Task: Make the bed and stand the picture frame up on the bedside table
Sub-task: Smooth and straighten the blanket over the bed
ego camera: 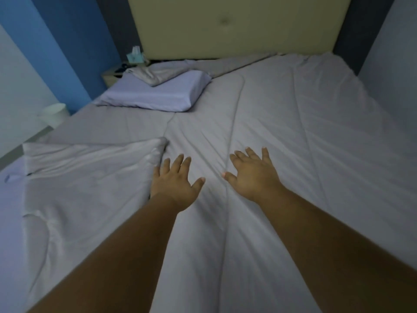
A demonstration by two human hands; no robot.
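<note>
A grey blanket [282, 123] covers most of the bed, creased in long folds. My left hand [177, 181] and my right hand [255, 175] lie flat on it near the middle, fingers spread, holding nothing. Just left of my left hand the blanket's corner [94, 168] is folded back on itself. A lavender pillow [155, 93] lies at the far left by the cream headboard [237, 28], with a bunched bit of grey cloth [149, 74] on top. The bedside table [112, 75] shows at the far left corner; dark items on it are too small to tell, and I see no picture frame.
A teal tissue box [135, 55] stands on the bedside table against the blue wall [74, 41]. A white bin [55, 114] sits on the floor left of the bed. A pale wall [392, 71] runs close along the bed's right side.
</note>
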